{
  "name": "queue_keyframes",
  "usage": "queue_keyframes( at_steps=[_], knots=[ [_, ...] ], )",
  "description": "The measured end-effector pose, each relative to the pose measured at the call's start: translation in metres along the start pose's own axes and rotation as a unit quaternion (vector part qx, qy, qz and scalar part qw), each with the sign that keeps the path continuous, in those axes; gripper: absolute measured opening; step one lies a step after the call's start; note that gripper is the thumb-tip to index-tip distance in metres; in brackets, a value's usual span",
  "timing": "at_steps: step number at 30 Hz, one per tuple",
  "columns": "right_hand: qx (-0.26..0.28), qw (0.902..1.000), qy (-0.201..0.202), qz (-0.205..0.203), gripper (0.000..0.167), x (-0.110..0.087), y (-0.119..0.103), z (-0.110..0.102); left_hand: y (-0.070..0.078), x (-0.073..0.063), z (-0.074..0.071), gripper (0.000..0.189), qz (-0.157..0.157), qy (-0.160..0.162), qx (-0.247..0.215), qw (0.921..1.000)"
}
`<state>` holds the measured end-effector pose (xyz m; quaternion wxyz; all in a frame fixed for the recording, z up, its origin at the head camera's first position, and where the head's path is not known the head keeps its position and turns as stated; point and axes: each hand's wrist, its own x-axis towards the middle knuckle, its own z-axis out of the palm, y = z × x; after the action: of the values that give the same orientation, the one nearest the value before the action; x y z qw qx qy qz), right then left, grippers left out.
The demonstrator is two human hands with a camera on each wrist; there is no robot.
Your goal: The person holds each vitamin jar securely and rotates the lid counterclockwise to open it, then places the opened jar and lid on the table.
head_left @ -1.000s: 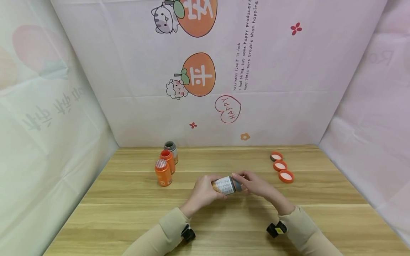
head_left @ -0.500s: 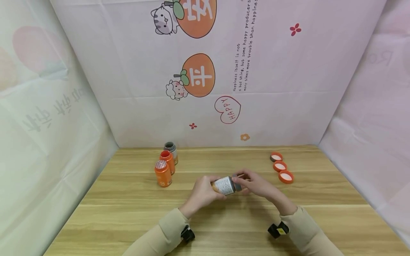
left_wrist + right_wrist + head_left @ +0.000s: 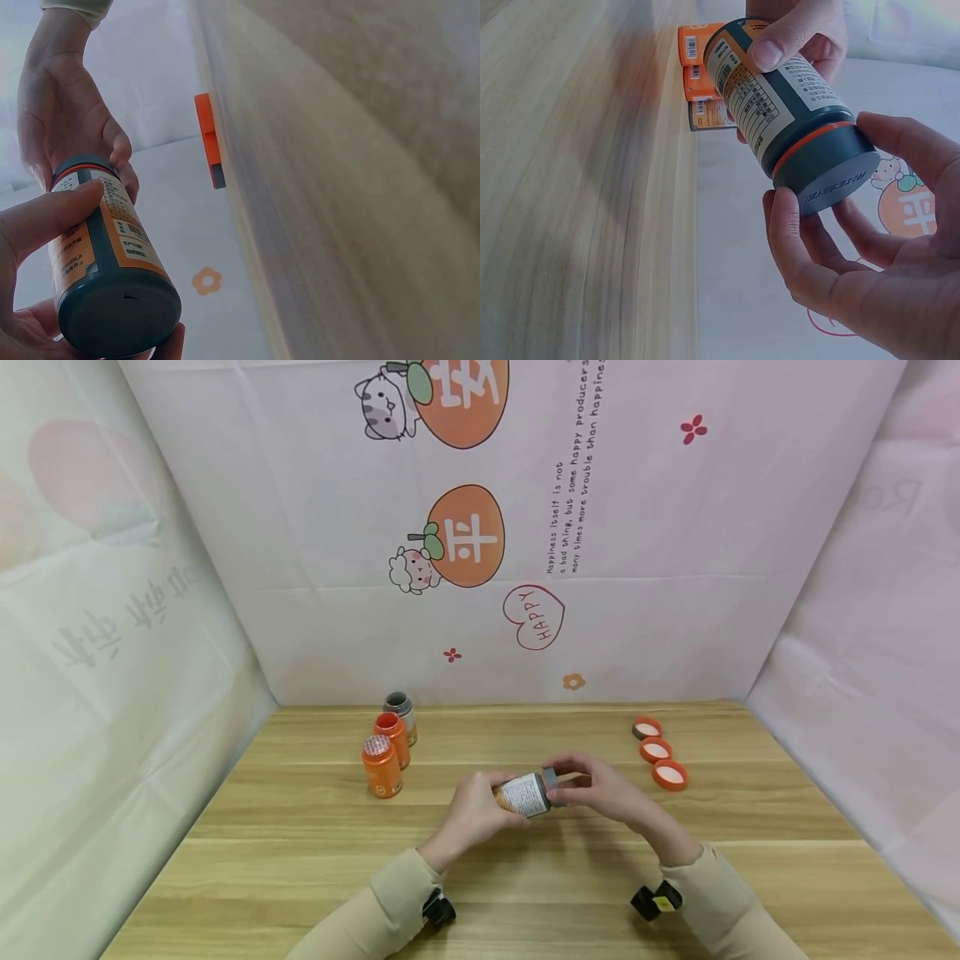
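A dark grey-green pill bottle [image 3: 523, 795] with a white and orange label lies tilted in the air over the table's middle. My left hand [image 3: 480, 808] grips it round the body, thumb along the label. Its dark base [image 3: 120, 311] faces the left wrist camera. At the other end, my right hand [image 3: 603, 789] pinches the dark screw cap [image 3: 832, 169] by its rim, thumb and fingers spread on opposite sides. An orange ring shows between cap and bottle in the right wrist view. The cap sits on the bottle's neck.
At the left back stand an orange bottle [image 3: 383, 770] with a patterned top, an open orange bottle [image 3: 397, 737] and an open grey bottle [image 3: 401, 710]. Three loose caps lie in a row on the right: two orange caps [image 3: 670, 774] and a grey-sided cap [image 3: 647, 727]. A printed cloth [image 3: 637, 610] hangs behind.
The right hand's fingers have spread and shifted round the cap, and its wrist has moved slightly right. The left hand and the bottle have stayed almost still.
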<state>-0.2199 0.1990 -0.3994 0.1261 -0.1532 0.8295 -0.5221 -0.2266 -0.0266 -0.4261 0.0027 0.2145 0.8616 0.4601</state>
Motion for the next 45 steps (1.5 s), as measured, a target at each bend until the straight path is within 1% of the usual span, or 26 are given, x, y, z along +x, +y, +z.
queue_keyframes(
  at_steps=[7,11,15,18,20,24,28,32,37,41,45],
  knots=[
    [-0.005,0.9993,-0.003,-0.037,0.053,0.000,0.003,-0.001,0.001,-0.001,-0.001,0.057,-0.009,-0.002,-0.009,0.9999],
    [-0.004,0.9991,-0.004,-0.042,0.055,0.000,0.003,-0.002,0.000,-0.001,-0.001,0.056,-0.007,-0.001,-0.011,0.9999],
    [-0.007,0.9990,-0.015,-0.042,0.055,0.000,0.003,-0.003,0.000,-0.001,0.000,0.055,-0.003,0.000,-0.006,1.0000],
    [-0.013,0.9995,-0.018,-0.021,0.050,0.001,0.001,-0.004,0.000,-0.001,0.000,0.056,-0.001,-0.001,-0.004,1.0000],
    [-0.012,0.9998,-0.015,0.006,0.048,0.002,-0.001,-0.003,0.000,0.000,0.001,0.055,0.001,-0.003,-0.004,1.0000],
    [-0.007,0.9981,-0.005,0.062,0.055,0.004,-0.004,-0.001,0.001,0.001,0.002,0.052,0.009,-0.004,0.004,0.9999],
    [-0.011,0.9953,-0.002,0.096,0.061,0.007,-0.005,0.001,0.002,0.001,0.003,0.052,0.015,-0.003,0.016,0.9997],
    [-0.010,0.9937,-0.009,0.111,0.062,0.008,-0.005,0.002,0.003,0.001,0.003,0.053,0.013,-0.001,0.017,0.9998],
    [-0.006,0.9929,-0.010,0.119,0.064,0.010,-0.005,0.003,0.003,0.001,0.003,0.056,0.006,0.000,0.019,0.9998],
    [-0.011,0.9935,-0.011,0.113,0.064,0.009,-0.006,0.003,0.002,0.002,0.002,0.055,0.004,0.001,0.015,0.9999],
    [-0.016,0.9951,-0.015,0.097,0.057,0.008,-0.007,0.002,0.002,0.002,0.003,0.054,0.007,0.000,0.009,0.9999]
  ],
)
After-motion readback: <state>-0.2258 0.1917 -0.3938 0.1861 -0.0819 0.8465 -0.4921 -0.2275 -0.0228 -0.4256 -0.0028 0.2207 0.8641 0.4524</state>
